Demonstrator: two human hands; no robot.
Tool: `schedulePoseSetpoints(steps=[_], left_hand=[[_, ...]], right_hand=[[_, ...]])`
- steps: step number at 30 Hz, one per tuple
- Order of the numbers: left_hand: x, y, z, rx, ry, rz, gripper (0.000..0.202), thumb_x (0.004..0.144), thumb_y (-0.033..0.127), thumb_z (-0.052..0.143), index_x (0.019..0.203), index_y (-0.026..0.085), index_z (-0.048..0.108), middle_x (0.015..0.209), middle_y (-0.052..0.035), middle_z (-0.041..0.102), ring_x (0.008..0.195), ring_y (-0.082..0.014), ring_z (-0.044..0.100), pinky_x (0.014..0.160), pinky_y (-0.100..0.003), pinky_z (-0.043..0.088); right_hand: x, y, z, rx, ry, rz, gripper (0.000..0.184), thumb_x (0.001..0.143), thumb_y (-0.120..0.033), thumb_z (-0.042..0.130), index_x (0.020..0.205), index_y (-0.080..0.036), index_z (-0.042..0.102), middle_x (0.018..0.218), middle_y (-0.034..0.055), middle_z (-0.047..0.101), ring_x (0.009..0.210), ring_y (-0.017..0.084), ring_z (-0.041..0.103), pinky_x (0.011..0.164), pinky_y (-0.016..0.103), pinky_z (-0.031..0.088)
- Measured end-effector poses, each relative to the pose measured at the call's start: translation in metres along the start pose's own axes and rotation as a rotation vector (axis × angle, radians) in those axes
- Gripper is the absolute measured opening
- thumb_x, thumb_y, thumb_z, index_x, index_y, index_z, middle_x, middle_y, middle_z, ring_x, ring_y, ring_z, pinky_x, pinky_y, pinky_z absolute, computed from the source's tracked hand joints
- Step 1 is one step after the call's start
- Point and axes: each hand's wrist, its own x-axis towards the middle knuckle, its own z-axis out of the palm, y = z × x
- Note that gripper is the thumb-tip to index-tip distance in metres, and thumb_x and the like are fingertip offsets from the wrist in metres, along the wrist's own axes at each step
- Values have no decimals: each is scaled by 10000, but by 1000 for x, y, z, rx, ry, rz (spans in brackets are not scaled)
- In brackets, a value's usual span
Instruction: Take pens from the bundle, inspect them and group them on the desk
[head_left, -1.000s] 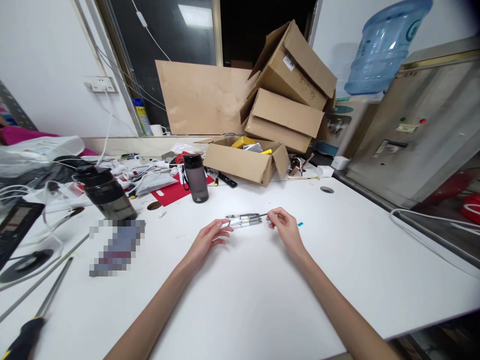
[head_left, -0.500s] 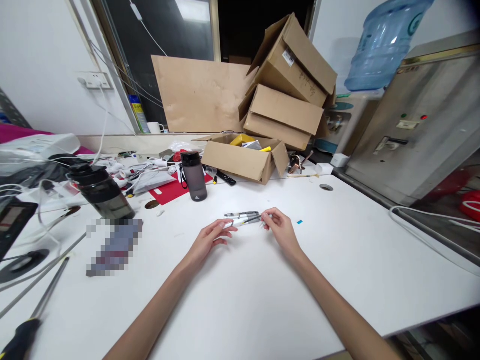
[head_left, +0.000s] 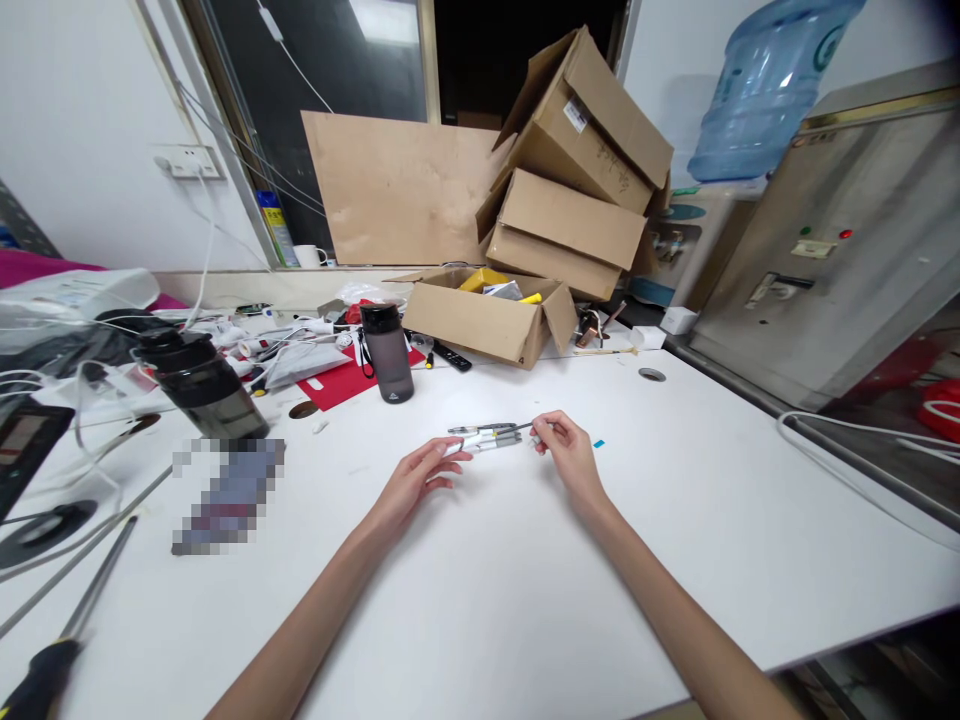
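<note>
Several pens (head_left: pixel 489 437) lie side by side on the white table (head_left: pixel 480 600). My left hand (head_left: pixel 415 474) has its fingertips on the left ends of the pens, fingers bent and close together. My right hand (head_left: pixel 568 452) pinches the right end of one dark pen, lifting that end slightly. A small blue scrap (head_left: pixel 598 443) lies just right of my right hand.
A grey bottle (head_left: pixel 387 352) and a dark shaker bottle (head_left: pixel 201 386) stand to the left. An open cardboard box (head_left: pixel 491 316) and stacked boxes (head_left: pixel 577 170) sit behind. Cables, a red sheet and a screwdriver (head_left: pixel 60 640) crowd the left side. A water dispenser (head_left: pixel 712 230) stands at right.
My right hand has shifted slightly right and pulled the end of one pen with it. My left hand has stayed on the pens' left ends.
</note>
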Motion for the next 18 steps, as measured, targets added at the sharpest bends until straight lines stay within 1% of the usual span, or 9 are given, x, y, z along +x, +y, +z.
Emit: schedulePoseSetpoints(steps=[3,6,10,12,14,15,18], left_hand=[[-1,1,3,23,-32,-7,470,896,519,650,1227,186,679,1204,-149,714,980,-241,654,816,-326,496],[-3,1,6,46,-64,-18,457,910,513,636,1227,186,677,1219,-153,713,989,-239,651,823,-326,493],[-3,2,7,59,-53,-21,450,913,513,633,1222,190,681,1215,-151,719,992,-242,655,823,-325,493],[-3,4,7,62,-40,-25,457,904,518,643,1217,189,687,1206,-150,724,989,-246,659,817,-324,495],[-3,5,6,61,-32,-28,461,895,519,654,1220,194,688,1206,-144,725,987,-245,659,815,-322,496],[-3,6,6,59,-27,-28,461,893,517,657,1223,196,688,1207,-141,725,986,-243,659,816,-321,497],[-3,6,5,53,-13,-23,458,897,513,655,1229,199,685,1209,-138,724,981,-236,659,816,-318,497]], right_hand=[[-4,4,7,-10,-88,13,341,794,-541,732,868,-218,650,777,18,663,625,159,579,607,294,479],[-9,7,13,-20,-185,31,319,824,-524,709,894,-218,655,800,19,667,652,159,591,627,289,487],[-10,8,14,-18,-229,45,329,849,-540,677,926,-221,675,848,27,683,687,160,607,663,291,511],[-8,8,11,-1,-224,61,385,881,-588,605,930,-217,692,859,40,691,696,166,621,675,302,530],[-5,8,8,28,-186,77,436,902,-616,543,923,-211,702,867,51,697,700,171,635,693,319,548],[-4,8,5,38,-155,78,425,897,-607,550,926,-211,703,882,54,703,712,173,644,716,328,557],[0,7,-1,55,-64,48,314,837,-511,670,968,-227,695,966,53,720,792,185,673,818,358,568]])
